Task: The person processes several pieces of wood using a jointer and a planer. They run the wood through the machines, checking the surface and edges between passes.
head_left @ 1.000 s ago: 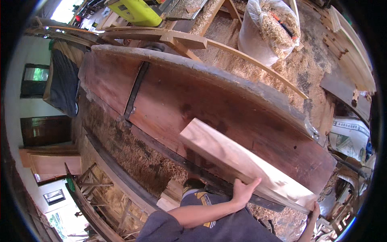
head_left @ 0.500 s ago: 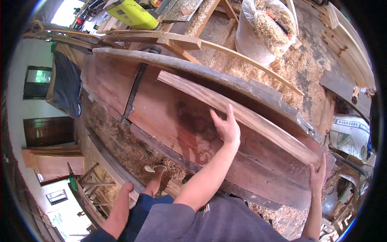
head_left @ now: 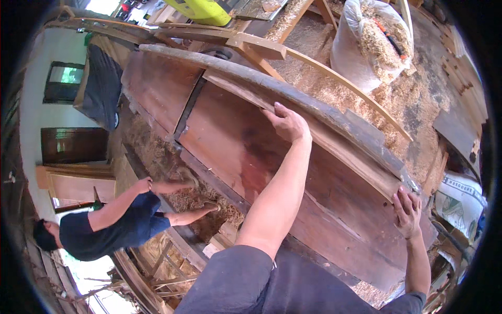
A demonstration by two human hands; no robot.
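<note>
A long pale brown wooden plank [head_left: 334, 142] lies slantwise along the inner far side of a reddish-brown wooden boat hull [head_left: 230, 131]. My left hand [head_left: 290, 124] is at the plank's lower edge near its middle, fingers spread and fingertips touching the wood. By the plank's right end, my right hand [head_left: 408, 212] rests open, its fingers slightly bent and apart, tips near the plank's edge. Neither hand is wrapped round the plank. A dark crosswise rib [head_left: 189, 104] divides the hull beyond the plank's left end.
Another person [head_left: 115, 220] in dark clothes is at the left, near the hull. Behind the hull stand a white sack of shavings [head_left: 361, 57], a curved wooden strip [head_left: 345, 89] and a yellow-green machine [head_left: 201, 10]. A white printed sack [head_left: 457, 201] lies at the right.
The plank has moved farther away, up against the hull's far side, with both my hands following it. The other person has come further into view, now striding at the left.
</note>
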